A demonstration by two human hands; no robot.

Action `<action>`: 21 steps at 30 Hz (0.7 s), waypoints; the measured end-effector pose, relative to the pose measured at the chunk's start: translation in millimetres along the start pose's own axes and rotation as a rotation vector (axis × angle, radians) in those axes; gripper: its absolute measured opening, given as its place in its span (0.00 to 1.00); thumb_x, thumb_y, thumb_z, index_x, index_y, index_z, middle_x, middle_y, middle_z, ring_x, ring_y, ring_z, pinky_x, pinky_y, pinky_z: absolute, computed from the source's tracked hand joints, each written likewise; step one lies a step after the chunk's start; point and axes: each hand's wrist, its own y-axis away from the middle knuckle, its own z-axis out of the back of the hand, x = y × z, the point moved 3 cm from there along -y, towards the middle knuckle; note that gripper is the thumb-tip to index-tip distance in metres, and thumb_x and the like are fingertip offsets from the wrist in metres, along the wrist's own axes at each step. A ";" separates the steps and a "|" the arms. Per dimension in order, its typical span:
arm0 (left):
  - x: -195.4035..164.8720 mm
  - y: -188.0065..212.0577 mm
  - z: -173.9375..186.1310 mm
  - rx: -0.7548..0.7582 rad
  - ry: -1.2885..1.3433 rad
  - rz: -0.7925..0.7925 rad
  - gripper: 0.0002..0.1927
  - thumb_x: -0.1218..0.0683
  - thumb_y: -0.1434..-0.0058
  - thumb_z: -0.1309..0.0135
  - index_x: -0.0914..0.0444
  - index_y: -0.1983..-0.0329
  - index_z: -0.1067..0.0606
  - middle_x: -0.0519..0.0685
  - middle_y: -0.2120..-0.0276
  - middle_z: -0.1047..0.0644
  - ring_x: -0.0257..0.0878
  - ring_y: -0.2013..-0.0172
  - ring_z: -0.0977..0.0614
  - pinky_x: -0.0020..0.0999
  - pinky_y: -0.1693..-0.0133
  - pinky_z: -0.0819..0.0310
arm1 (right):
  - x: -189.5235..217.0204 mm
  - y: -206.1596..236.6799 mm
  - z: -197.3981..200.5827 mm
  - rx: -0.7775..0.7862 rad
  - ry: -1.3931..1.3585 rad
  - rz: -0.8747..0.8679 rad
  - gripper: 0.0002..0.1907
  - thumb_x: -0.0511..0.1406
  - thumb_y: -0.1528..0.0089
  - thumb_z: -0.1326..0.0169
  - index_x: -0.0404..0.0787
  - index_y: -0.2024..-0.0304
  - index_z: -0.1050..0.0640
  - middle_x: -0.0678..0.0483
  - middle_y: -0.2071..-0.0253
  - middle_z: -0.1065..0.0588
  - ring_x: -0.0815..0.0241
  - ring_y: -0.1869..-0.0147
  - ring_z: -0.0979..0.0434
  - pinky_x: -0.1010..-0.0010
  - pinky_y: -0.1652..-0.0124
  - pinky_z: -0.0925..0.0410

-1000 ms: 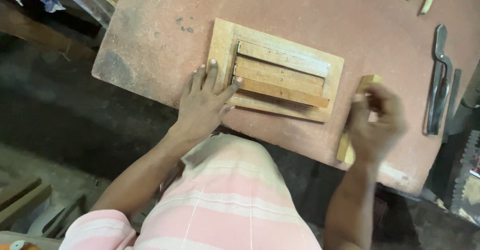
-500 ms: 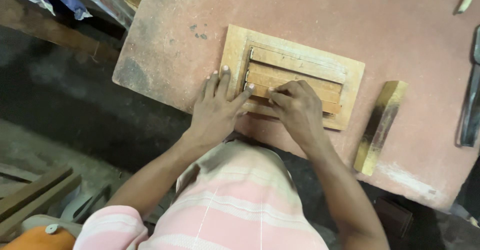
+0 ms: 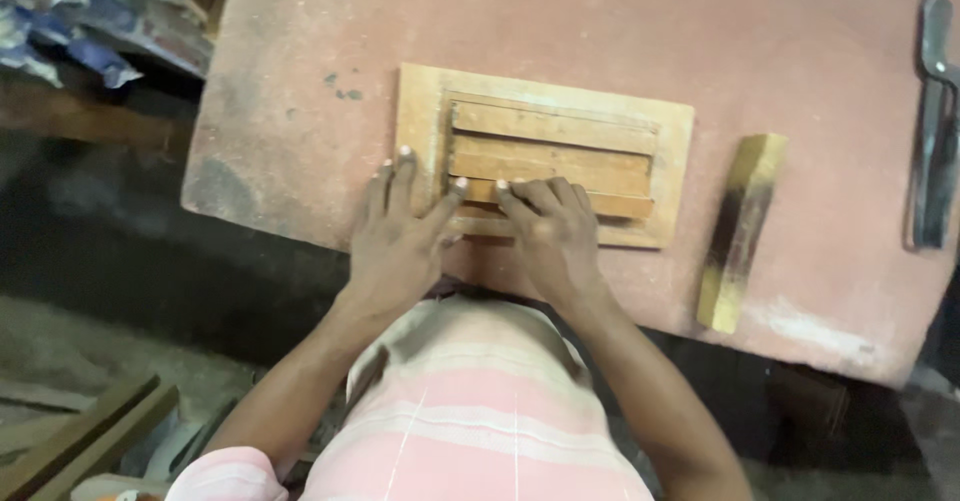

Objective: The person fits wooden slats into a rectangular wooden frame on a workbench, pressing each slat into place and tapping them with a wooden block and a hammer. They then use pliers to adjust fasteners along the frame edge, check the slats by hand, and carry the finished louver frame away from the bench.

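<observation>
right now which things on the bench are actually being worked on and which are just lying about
In hand:
wooden frame
slats set inside it
left hand on the frame's corner
right hand pressing the nearest slat

Lying about:
wooden block right of the frame
metal tool at the far right

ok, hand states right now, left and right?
Left hand: open, flat on the wooden frame.
Right hand: open, fingertips pressing the lowest slat.
</observation>
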 end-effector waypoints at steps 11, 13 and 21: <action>-20.2 -25.0 -10.1 -0.061 0.013 -0.398 0.23 0.51 0.39 0.37 0.58 0.41 0.23 0.55 0.37 0.31 0.58 0.34 0.34 0.57 0.31 0.43 | -113.6 177.8 72.1 -0.347 0.247 -0.730 0.30 0.33 0.40 0.33 0.29 0.38 0.26 0.39 0.45 0.27 0.40 0.42 0.27 0.53 0.43 0.31; -24.5 -35.4 -19.7 -0.086 -0.006 -0.443 0.22 0.51 0.39 0.36 0.58 0.42 0.22 0.53 0.39 0.29 0.55 0.36 0.32 0.55 0.33 0.40 | -141.9 195.8 76.4 -0.357 0.106 -0.821 0.36 0.39 0.40 0.30 0.28 0.37 0.30 0.39 0.46 0.29 0.43 0.48 0.26 0.54 0.50 0.31; -34.6 -47.3 -30.3 -0.172 -0.027 -0.426 0.22 0.51 0.44 0.34 0.57 0.45 0.18 0.53 0.44 0.26 0.52 0.45 0.29 0.47 0.45 0.29 | -171.7 218.1 59.3 -0.454 -0.923 -1.085 0.23 0.44 0.30 0.37 0.31 0.45 0.22 0.44 0.60 0.23 0.53 0.63 0.23 0.61 0.60 0.29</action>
